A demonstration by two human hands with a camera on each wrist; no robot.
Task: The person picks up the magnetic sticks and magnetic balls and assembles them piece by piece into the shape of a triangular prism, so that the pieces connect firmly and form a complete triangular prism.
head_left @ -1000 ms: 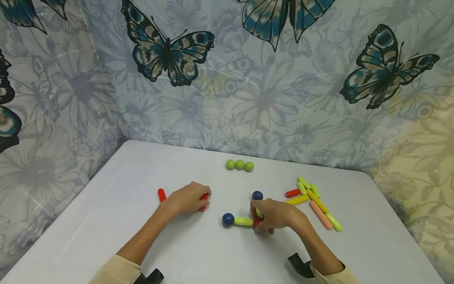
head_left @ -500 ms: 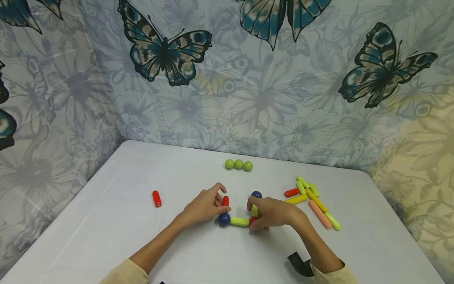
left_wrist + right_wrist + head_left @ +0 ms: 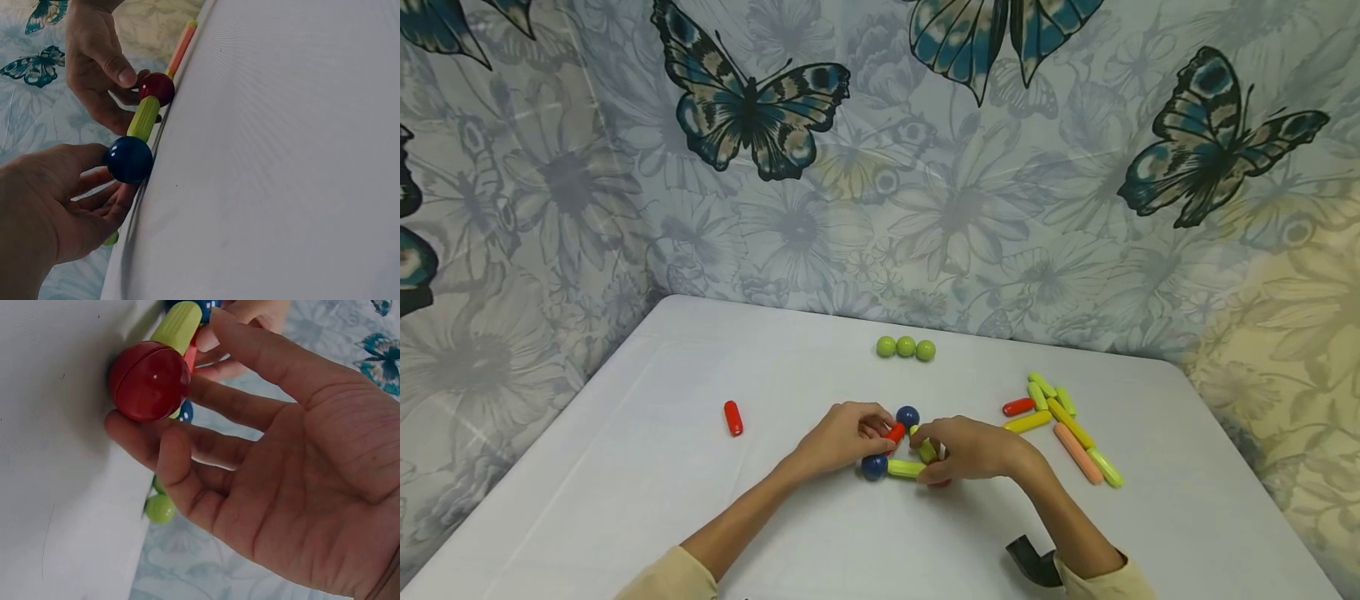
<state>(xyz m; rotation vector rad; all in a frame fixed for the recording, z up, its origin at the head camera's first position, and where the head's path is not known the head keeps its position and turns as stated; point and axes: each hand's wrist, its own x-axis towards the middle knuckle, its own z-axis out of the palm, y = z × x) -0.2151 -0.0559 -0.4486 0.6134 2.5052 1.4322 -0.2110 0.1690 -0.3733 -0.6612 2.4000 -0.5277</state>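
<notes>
My left hand (image 3: 842, 437) pinches a short red rod (image 3: 893, 436) from a toy building set. This rod lies between a near blue ball (image 3: 874, 466) and a far blue ball (image 3: 907, 416); whether both its ends touch is hidden. From the near ball a lime rod (image 3: 906, 468) runs right to a red ball (image 3: 150, 381). A second lime rod (image 3: 927, 450) slants towards the far blue ball, partly covered by my right hand (image 3: 973, 450). In the right wrist view, that hand's fingers curl around the red ball, its thumb beside the lime rod.
Three green balls (image 3: 906, 347) stand in a row at the back. One loose red rod (image 3: 733, 418) lies left on the white table (image 3: 587, 483). To the right is a cluster of lime, yellow rods (image 3: 1070, 423), another red rod (image 3: 1018, 407) and an orange rod (image 3: 1078, 454).
My left hand has carried the red rod rightwards to the near blue ball, then tilted it towards the far one. The far blue ball and its lime rod have swung left.
</notes>
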